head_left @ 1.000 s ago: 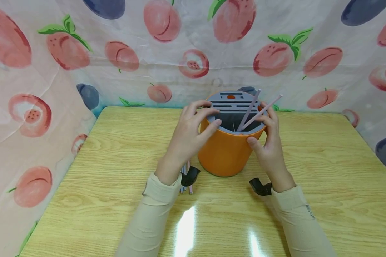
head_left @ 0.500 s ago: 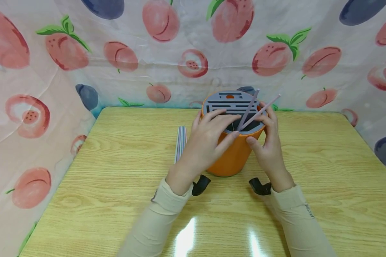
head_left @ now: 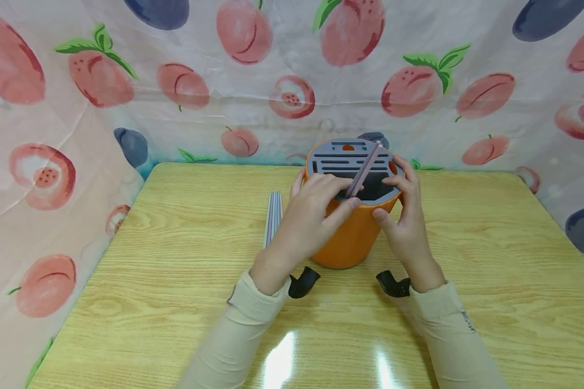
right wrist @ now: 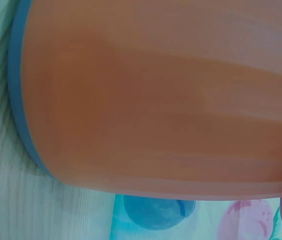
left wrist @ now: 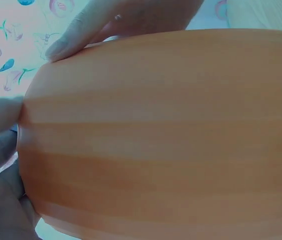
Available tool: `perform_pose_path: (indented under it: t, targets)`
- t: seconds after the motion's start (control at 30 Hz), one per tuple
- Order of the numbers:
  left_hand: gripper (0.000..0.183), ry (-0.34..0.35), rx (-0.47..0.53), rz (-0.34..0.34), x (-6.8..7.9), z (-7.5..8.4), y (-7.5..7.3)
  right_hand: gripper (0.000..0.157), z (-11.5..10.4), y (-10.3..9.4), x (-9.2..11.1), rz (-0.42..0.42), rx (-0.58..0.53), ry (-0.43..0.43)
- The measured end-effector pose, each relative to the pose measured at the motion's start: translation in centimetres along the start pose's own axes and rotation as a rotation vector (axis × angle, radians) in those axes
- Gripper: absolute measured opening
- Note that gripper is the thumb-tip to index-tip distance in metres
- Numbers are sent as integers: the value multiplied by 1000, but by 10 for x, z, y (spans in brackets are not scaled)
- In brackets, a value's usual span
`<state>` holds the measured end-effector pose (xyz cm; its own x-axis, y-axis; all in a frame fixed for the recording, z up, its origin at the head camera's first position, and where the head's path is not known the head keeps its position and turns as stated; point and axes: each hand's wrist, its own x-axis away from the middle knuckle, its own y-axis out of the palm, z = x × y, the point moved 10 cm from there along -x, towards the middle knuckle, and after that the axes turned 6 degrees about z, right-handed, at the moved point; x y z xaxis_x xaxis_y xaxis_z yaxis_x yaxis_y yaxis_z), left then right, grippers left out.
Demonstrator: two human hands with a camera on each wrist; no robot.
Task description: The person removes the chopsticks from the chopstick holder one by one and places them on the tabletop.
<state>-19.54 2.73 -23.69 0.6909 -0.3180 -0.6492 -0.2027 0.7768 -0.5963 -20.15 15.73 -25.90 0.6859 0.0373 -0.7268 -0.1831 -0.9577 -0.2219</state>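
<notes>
An orange knife holder point(head_left: 343, 243) with a grey slotted top point(head_left: 340, 148) stands upright on the table; its orange wall fills most of both wrist views. Two pinkish chopsticks point(head_left: 367, 165) lean together out of the dark front opening. My left hand point(head_left: 311, 208) reaches over the rim from the left and pinches them low down between thumb and fingers. On the right side, my right hand point(head_left: 406, 208) grips the holder's rim, thumb on the outer wall and fingers over the edge. The lower ends of the chopsticks are hidden inside.
Left of the holder lies a bundle of several thin chopsticks point(head_left: 272, 216), partly behind my left forearm. A fruit-patterned cloth point(head_left: 292, 54) rises behind the wooden table point(head_left: 175, 259) and along its left side.
My left hand has moved right across the opening from the holder's left rim. The two chopsticks, spread apart before, now lie together and farther left. My right hand stays put.
</notes>
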Motion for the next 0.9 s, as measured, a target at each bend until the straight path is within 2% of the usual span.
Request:
perform_pose_path:
  t: [0.27, 0.47, 0.67, 0.9]
  targets:
    - [19, 3, 175, 96, -1, -4, -13, 70, -1, 0, -2, -1, -6, 5]
    - [19, 8, 288, 227, -2, -12, -29, 69, 0, -1, -2, 1, -11, 21]
    - [13, -35, 374, 314, -2, -20, -45, 70, 1, -1, -2, 4, -16, 40]
    - [11, -78, 571, 372, -2, -6, -67, 68, -1, -1, -3, -1, -27, 17]
